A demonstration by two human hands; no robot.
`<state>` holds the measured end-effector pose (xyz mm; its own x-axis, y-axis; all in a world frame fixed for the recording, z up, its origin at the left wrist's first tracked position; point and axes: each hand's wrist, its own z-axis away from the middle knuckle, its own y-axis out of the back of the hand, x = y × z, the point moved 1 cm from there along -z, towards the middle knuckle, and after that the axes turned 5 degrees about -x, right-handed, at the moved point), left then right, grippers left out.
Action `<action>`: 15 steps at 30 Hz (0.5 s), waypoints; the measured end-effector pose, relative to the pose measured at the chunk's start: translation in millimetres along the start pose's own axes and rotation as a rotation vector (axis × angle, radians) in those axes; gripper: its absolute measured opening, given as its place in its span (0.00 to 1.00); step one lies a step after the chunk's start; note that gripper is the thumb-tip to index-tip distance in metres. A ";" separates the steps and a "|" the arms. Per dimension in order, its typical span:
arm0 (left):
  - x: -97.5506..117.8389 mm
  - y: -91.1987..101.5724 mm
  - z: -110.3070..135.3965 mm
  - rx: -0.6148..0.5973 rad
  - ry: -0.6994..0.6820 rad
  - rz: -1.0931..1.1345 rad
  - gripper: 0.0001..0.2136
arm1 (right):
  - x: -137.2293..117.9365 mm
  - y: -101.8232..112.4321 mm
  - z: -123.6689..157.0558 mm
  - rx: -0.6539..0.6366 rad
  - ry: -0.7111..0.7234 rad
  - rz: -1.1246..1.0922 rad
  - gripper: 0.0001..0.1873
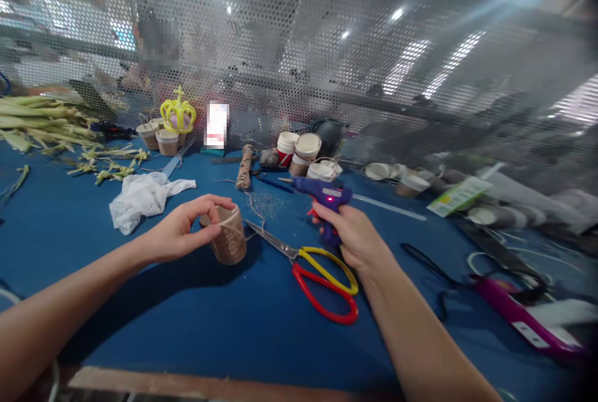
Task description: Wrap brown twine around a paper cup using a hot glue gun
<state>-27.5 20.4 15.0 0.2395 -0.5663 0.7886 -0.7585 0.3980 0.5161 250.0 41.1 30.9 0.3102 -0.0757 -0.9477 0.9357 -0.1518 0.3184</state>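
My left hand (184, 232) grips a small paper cup wrapped in brown twine (228, 236), thumb and fingers closed on its rim, just above the blue table (196, 315). A loose twine end runs from the cup toward a twine spool (244, 167) farther back. My right hand (354, 235) is wrapped round the handle of a blue glue gun (322, 193), whose red light glows and whose nozzle points left. Scissors with red and yellow handles (320, 274) lie flat between my two hands, blades pointing toward the cup.
A white crumpled cloth (142, 197) lies at the left. Green palm leaves (51, 124) fill the far left. Stacked paper cups (306, 156), a yellow crown ornament (178, 114), a magenta tool (518, 313) and black cables (434, 271) sit around. A perforated metal screen (327, 47) backs the table.
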 end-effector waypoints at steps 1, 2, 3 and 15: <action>0.4 0.3 0.2 -0.001 0.000 -0.007 0.07 | 3.8 0.4 -7.2 0.010 -0.016 0.027 0.09; 0.9 0.7 0.5 -0.001 -0.002 -0.012 0.07 | 7.9 0.1 -13.6 0.013 -0.031 0.058 0.11; 1.3 1.1 0.7 -0.001 -0.008 -0.014 0.07 | 12.4 -0.4 -19.1 0.009 -0.048 0.096 0.13; 2.5 0.6 -0.1 0.006 -0.043 0.034 0.08 | -9.4 -17.3 2.6 0.017 0.275 0.568 0.08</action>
<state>-27.2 19.4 17.2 0.1873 -0.5828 0.7907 -0.7692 0.4137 0.4871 230.4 41.9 34.4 0.7917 0.1062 -0.6017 0.6104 -0.1785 0.7717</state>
